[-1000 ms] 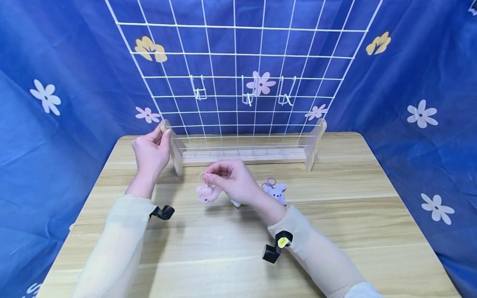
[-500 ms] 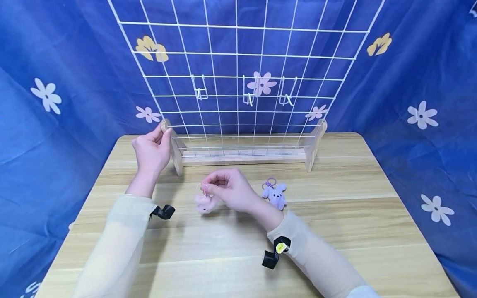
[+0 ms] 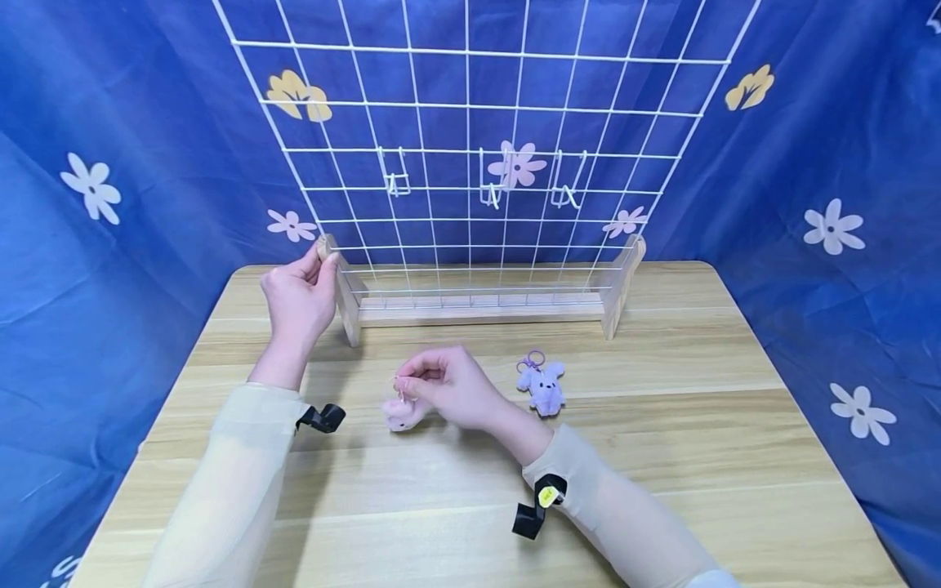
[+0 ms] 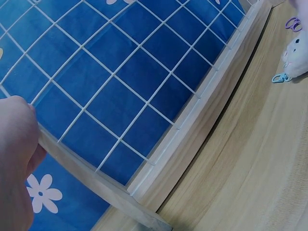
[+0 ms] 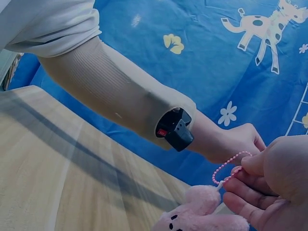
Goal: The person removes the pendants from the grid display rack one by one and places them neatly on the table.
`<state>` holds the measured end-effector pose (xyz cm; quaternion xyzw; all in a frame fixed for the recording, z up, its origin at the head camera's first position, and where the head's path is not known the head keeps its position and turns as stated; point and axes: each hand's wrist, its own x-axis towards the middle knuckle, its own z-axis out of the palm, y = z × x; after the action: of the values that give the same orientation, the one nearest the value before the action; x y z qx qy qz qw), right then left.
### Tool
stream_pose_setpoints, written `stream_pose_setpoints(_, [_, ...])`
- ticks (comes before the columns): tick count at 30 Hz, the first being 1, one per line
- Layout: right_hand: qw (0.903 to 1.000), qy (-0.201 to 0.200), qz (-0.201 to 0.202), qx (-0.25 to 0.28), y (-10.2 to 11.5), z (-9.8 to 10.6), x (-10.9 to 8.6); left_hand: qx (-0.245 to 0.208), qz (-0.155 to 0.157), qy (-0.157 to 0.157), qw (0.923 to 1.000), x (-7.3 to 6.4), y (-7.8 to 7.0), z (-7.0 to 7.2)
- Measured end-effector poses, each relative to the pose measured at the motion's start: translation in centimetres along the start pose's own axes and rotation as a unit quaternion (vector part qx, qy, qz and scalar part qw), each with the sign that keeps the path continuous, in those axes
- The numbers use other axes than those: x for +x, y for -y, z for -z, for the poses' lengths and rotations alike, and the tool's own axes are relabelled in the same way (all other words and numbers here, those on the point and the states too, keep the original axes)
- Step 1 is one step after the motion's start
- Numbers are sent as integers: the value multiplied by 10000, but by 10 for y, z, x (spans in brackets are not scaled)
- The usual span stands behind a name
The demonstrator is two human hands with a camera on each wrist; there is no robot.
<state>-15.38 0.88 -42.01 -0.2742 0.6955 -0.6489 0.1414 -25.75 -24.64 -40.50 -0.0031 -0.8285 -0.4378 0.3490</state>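
My left hand [image 3: 297, 300] grips the top of the left wooden upright [image 3: 345, 298] of a white wire grid rack [image 3: 470, 106]. Between the thumb and fingers of my right hand [image 3: 454, 390] is the pink bead chain [image 5: 216, 174] of a small plush keychain [image 3: 401, 415]. This pink plush [image 5: 195, 214] has long ears and dark eyes, and hangs low, close over the table. A lilac plush keychain [image 3: 545, 389] with a purple ring lies to the right. In the left wrist view a white plush [image 4: 296, 55] with a light blue clasp shows; my right hand hides it in the head view.
Three white hooks, a left one [image 3: 395, 175], a middle one [image 3: 491, 184] and a right one [image 3: 566, 184], hang on the grid. The rack's wooden base [image 3: 481, 313] stands across the back of the wooden table [image 3: 412, 523]. Blue flowered cloth [image 3: 831, 310] surrounds the table.
My right hand has lowered the pink plush towards the table, moving nearer to me. The lilac plush has come fully into view. My left hand stays on the upright.
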Motion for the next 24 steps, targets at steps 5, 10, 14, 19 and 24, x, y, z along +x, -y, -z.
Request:
stream_pose_setpoints(5, [10000, -6, 36, -33, -3, -2, 3, -66, 75, -41, 9999, 0, -1, 2])
stream_pose_setpoints(10, [9999, -109, 9, -67, -6, -2, 10, -107, 104, -19, 9999, 0, -1, 2])
stream_pose_setpoints(14, [9998, -212, -48, -48, -10, -2, 16, -118, 104, -17, 9999, -1, 0, 2])
stream_pose_setpoints(19, [9986, -453, -172, 203, -18, -3, 27, -77, 55, -10, 10000, 0, 1, 1])
stream_pose_setpoints(24, [9979, -521, -175, 339, -27, -4, 39, -18, -30, 25, 10000, 0, -1, 1])
